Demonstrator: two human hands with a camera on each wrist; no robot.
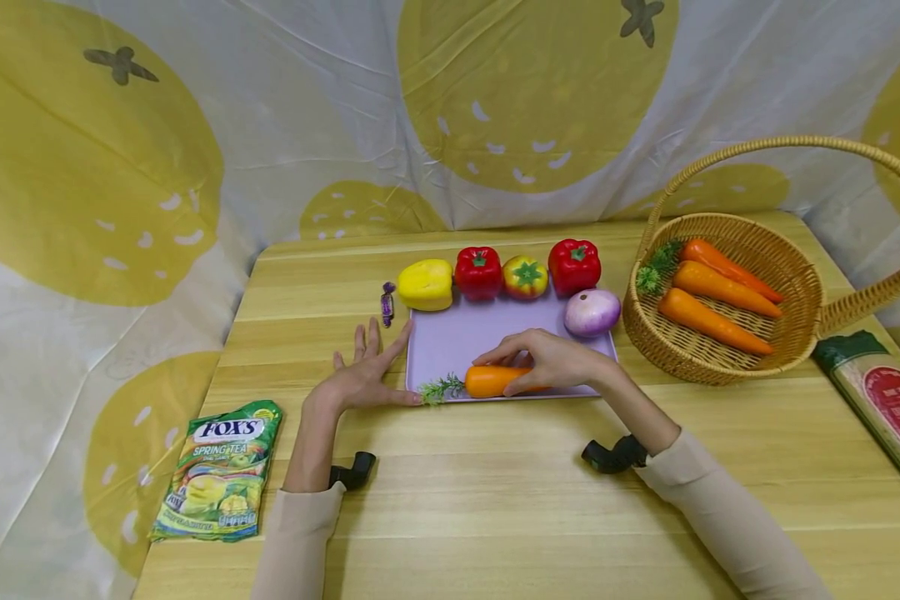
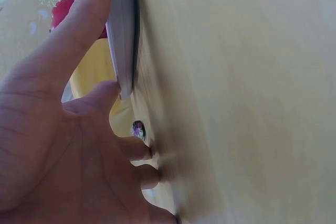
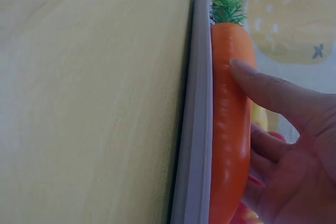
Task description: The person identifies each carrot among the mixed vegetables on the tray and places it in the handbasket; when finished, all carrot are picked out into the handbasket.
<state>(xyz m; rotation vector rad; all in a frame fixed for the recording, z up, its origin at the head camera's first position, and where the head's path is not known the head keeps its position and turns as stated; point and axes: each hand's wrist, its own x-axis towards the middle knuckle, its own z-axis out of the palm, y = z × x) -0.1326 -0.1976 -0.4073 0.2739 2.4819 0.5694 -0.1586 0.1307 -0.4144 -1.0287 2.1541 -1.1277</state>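
In the head view a lilac tray [image 1: 450, 343] lies on the table. Along its near edge rests an orange carrot [image 1: 483, 382] with a green leafy top pointing left. My right hand [image 1: 562, 360] grips the carrot from above; the right wrist view shows the thumb on one side of the carrot [image 3: 227, 124] and fingers on the other. Spread wide, my left hand [image 1: 360, 379] touches the tray's left end, its thumb by the near corner. A yellow pepper [image 1: 426, 285], two red peppers [image 1: 478, 273], a yellow-red tomato-like vegetable [image 1: 525, 277] and a purple onion [image 1: 592, 312] line the tray's far and right sides.
At the right stands a wicker basket [image 1: 708, 371] with a tall handle and 3 carrots [image 1: 720, 287] inside. Beside it lies a long green-and-red package [image 1: 888, 400]. A green candy bag [image 1: 221, 475] is at the left, and a purple-wrapped candy [image 1: 387, 305] lies near the tray.
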